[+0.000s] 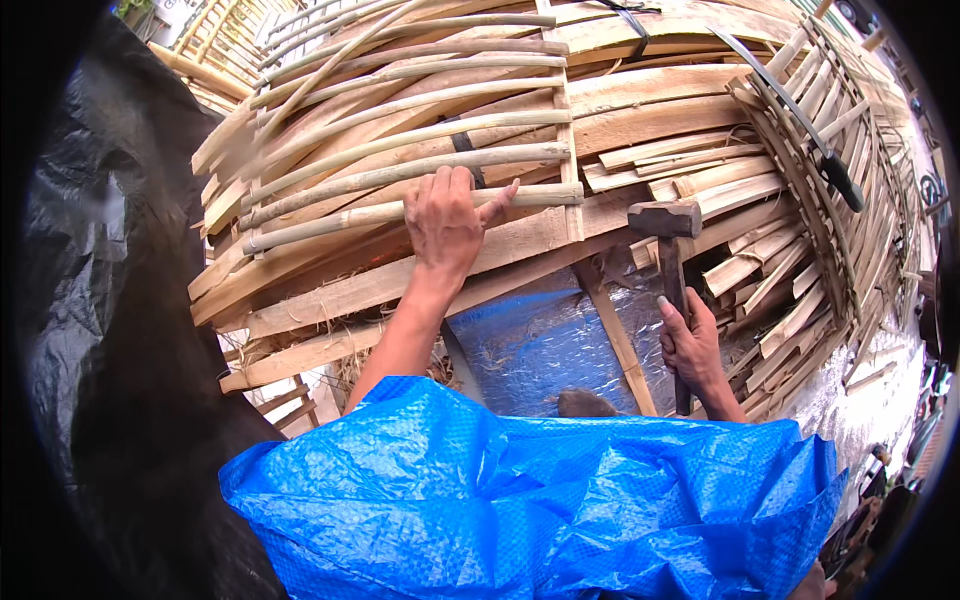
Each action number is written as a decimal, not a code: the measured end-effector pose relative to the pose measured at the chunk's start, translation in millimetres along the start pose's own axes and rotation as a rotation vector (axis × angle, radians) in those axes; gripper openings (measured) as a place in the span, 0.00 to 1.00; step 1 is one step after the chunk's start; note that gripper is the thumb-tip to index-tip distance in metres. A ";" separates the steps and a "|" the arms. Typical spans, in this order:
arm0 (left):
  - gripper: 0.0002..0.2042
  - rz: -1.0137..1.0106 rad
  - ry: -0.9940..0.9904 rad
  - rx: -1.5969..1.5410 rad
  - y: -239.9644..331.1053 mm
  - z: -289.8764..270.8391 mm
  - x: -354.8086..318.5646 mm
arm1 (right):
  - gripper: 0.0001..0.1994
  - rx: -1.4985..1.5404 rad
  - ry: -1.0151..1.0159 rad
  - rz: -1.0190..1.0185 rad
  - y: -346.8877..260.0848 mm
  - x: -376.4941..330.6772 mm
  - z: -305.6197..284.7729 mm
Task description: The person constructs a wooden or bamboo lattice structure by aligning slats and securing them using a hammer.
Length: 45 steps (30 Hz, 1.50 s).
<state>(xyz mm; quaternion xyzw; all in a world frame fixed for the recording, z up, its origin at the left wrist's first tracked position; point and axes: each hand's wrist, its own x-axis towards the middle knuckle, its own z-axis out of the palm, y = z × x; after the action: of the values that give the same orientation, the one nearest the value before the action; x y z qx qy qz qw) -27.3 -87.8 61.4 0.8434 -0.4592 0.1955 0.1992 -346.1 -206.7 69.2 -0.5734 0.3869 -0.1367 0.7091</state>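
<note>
My left hand (443, 222) is wrapped round the nearest bamboo pole (340, 219) of a slatted bamboo frame (420, 133). Its thumb points right along the pole. Thin upright strips (565, 110) cross the poles at the frame's ends. In my right hand (690, 345) is a hammer (665, 221), gripped by its dark handle with the thumb along it. The hammer's blocky head is up, just right of the frame's near right corner and apart from it. Wooden planks (520, 240) lie beneath the frame.
A long knife (800, 115) with a black handle rests on slatted bamboo panels (830, 190) at the right. Split bamboo pieces (745, 265) are stacked beside them. Blue sheeting (540, 490) covers my lap, and a black sheet (130, 300) hangs at the left.
</note>
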 end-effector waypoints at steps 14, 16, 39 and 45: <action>0.11 0.695 -0.108 -0.048 -42.9 13.9 5.8 | 0.19 -0.436 0.020 -0.237 11.9 27.2 20.9; 0.11 0.689 -0.026 -0.117 -43.7 19.8 3.1 | 0.18 -0.453 0.033 -0.244 8.7 28.2 26.9; 0.22 0.559 -0.108 0.093 -40.4 29.8 -5.0 | 0.13 -0.847 0.067 -0.527 42.9 49.5 39.2; 0.21 0.556 -0.076 0.062 -41.2 34.8 -5.9 | 0.10 -0.636 -0.026 -0.877 38.3 42.8 36.2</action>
<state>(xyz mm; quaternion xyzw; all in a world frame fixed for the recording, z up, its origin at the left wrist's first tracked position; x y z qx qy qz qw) 9.9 -81.1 22.6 0.6974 -0.6739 0.2250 0.0947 -301.8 -196.7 18.8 -0.8690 0.1247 -0.2891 0.3817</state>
